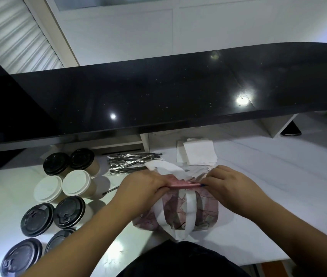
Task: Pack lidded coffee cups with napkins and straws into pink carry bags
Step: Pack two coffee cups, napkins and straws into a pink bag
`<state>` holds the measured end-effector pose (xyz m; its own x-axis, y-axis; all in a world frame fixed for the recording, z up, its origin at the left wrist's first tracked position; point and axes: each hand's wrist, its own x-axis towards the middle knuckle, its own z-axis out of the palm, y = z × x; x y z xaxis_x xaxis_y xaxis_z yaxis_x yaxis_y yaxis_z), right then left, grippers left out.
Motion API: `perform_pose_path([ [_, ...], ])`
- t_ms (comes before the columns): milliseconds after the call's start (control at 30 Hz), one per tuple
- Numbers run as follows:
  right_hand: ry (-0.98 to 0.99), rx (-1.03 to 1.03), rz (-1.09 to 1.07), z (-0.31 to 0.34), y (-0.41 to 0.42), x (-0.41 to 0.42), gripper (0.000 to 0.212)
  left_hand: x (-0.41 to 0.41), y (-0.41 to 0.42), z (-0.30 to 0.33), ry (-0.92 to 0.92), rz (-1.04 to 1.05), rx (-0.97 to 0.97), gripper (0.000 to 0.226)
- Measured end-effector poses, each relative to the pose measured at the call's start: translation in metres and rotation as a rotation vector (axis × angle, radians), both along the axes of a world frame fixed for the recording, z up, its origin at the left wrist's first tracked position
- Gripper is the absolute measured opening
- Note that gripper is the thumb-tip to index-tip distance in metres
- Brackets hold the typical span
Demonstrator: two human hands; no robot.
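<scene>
Head view, looking down: my left hand [144, 186] and my right hand [223, 183] meet at the middle of the frame, each with fingers curled and pinching one end of the pink bag's [180, 210] top edge. That folded edge runs left to right between my fingertips, a thin pink strip, and both hands sit about equally close to it. A dark straw tip seems to poke out by my right fingers, though I cannot be sure. White napkin [166, 169] bulges out of the bag's mouth just beyond the strip, and the white handles [189, 208] hang down the near face of the bag toward me. I judge the bag is being closed, so the next move turns on that left-to-right edge staying level between my two grips.

Left of the bag stand the lidded cups [66, 188], black lids and white lids mixed, running down to the lower left corner. Wrapped straws [130, 162] lie in a loose pile above my left hand, long axes roughly left to right, and one stray straw [109, 190] lies between the cups and my wrist. Loose napkins [197, 153] are stacked just above the bag.

All this rests on a white counter [268, 186]. A glossy black shelf [178, 90] crosses the frame above it, with white cabinets [138, 33] beyond.
</scene>
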<state>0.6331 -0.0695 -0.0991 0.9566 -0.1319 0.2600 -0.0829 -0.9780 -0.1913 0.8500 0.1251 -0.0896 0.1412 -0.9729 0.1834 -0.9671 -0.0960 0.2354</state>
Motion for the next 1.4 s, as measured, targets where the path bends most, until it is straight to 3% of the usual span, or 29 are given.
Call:
perform_pose_path([
  [167,-0.080,0.019,-0.024,0.010,-0.004,-0.001,0.014,0.024,0.029,0.000,0.035,0.187,0.033,0.008],
  [233,-0.092,0.014,-0.025,0.011,-0.005,-0.004,0.014,0.035,0.045,0.002,0.107,0.239,0.043,0.015],
  [433,-0.016,0.015,-0.089,0.011,-0.010,-0.009,0.024,0.043,0.065,-0.008,0.230,0.332,0.014,0.023],
  [667,0.033,0.027,-0.159,0.013,-0.006,-0.010,0.014,0.035,0.061,-0.011,0.292,0.400,-0.014,0.018],
  [933,0.067,-0.206,-0.116,0.010,0.025,0.013,0.063,0.030,0.062,-0.006,0.457,0.428,-0.045,0.015],
  [1233,0.332,-0.176,-0.037,0.047,0.030,0.045,0.032,0.039,0.068,-0.003,0.684,0.514,-0.134,0.016],
  [1400,0.381,-0.060,-0.104,0.114,0.027,0.057,0.018,0.058,0.072,0.009,0.770,0.579,-0.238,0.022],
])
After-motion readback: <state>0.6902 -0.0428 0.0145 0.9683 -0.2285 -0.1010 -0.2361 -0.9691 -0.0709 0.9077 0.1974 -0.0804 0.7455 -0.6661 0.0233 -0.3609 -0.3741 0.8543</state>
